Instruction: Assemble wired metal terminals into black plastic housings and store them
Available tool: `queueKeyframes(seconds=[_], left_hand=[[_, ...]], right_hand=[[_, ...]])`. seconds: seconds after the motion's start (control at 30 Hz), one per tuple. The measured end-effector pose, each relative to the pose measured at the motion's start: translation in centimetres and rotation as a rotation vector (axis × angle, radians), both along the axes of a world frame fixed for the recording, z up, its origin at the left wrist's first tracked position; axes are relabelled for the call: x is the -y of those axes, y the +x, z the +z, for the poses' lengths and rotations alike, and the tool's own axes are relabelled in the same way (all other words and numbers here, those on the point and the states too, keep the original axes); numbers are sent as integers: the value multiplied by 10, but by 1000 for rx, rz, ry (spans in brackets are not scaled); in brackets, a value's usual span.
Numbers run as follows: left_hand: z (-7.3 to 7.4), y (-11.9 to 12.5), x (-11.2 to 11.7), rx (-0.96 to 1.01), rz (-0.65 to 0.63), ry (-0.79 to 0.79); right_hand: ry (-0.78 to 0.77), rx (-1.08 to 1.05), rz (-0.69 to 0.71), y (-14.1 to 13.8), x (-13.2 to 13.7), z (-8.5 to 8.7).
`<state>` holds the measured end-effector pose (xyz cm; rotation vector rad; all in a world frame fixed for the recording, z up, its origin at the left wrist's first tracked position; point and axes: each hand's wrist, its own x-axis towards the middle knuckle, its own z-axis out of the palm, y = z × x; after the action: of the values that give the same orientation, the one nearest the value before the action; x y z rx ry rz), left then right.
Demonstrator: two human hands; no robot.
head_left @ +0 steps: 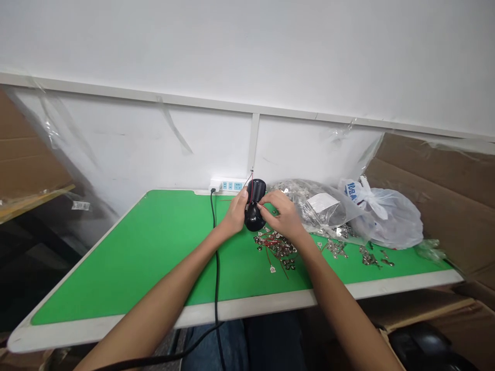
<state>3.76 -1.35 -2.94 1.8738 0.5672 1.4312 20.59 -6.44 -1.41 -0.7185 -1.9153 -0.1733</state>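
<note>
The left hand (235, 212) grasps a glossy black two-lobed plastic housing (255, 221), held up just in front of and to the right of the white power strip (243, 184). The right hand (281, 208) brings thumb and forefinger to the housing's narrow waist; whether they pinch a wire there or only press on the shell cannot be told.

A thin red wire (252, 181) and a dark one rise past the housing to a small metal tip (251, 170), above the strip's right end. They could snag on a finger or be tugged loose if the hands pull apart. The curved, shiny shell might slip, since the left hand seems to hold only one side; a fall would likely scatter the pile of metal contact tabs (284, 249), nearer the person than the strip and to its right. The black cable (217, 273), plugged into the strip and running toward the lap, could be caught by the left forearm.

Counted: one housing, one strip, one cable, and two large bags right of the strip: a clear bag of metal parts (297, 198) and, farther off, a knotted white bag (398, 219). The tabs are too many and tangled to count.
</note>
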Motion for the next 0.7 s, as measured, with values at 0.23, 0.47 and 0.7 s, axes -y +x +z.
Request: queueKeyframes(seconds=[0.23, 0.47, 0.7], left_hand=[[0, -1, 2, -49, 33, -9], [-3, 2, 1, 16, -65, -58], [3, 5, 9, 155, -139, -248]], right_hand=[[9, 28, -4, 1, -2, -2], [0, -3, 8, 1, -2, -1], [-120, -217, -2, -4, 0, -2]])
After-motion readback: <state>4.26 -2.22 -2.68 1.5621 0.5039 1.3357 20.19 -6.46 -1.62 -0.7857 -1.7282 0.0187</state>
